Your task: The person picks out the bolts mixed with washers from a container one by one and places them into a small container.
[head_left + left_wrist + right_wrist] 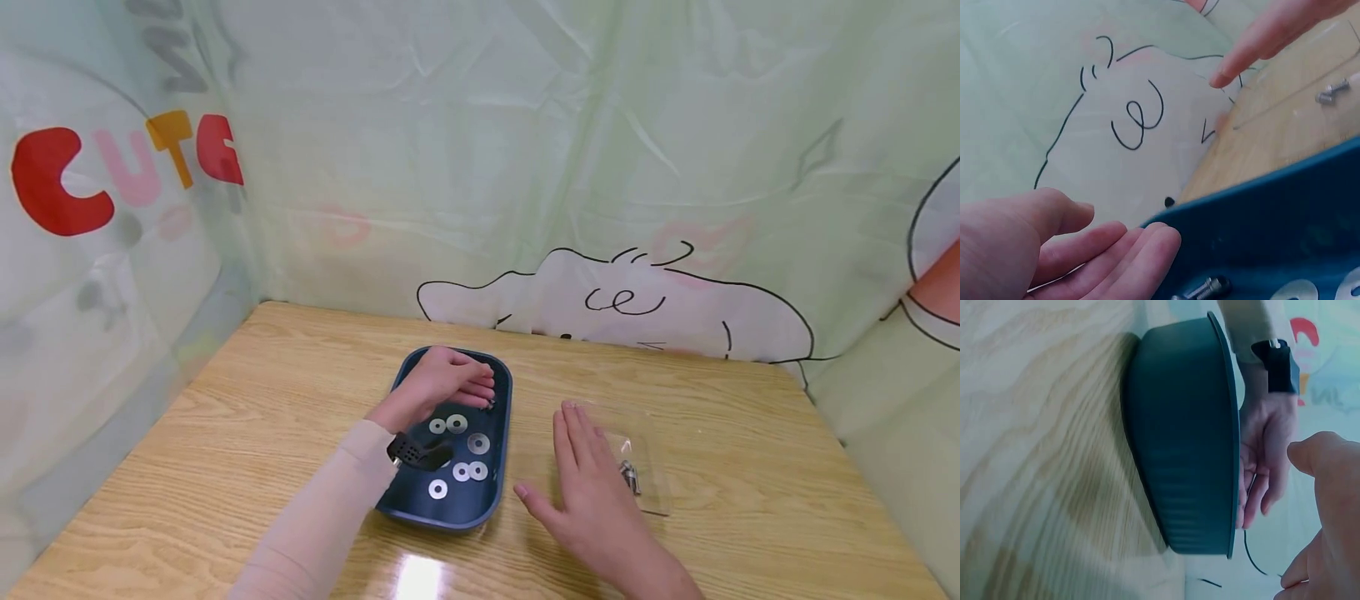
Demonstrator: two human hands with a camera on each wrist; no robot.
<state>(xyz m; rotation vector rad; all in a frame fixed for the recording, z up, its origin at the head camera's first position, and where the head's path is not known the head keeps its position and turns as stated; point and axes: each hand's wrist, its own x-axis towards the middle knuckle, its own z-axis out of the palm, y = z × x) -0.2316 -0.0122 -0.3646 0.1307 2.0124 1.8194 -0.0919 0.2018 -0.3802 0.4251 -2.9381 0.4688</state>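
My left hand (447, 380) is inside the far end of a dark blue tray (442, 523), its fingers loosely bent and the thumb apart from them. Just by its fingertips a small metal bolt (1209, 289) lies in the tray. Several flat silver washers (478, 443) are spread over the tray floor, nearer its front. To the right of the tray, my right hand (592, 492) hovers with straight fingers and the thumb spread, partly covering a flat transparent piece (654, 475). Several metal bolts (630, 477) sit on or in that piece; I cannot tell which.
The wooden table (757, 467) runs back to a pale printed curtain (450, 150), which also hangs along both sides. A black band (418, 452) on the left wrist hides part of the tray floor. The tray wall (1179, 437) rises beside the right hand.
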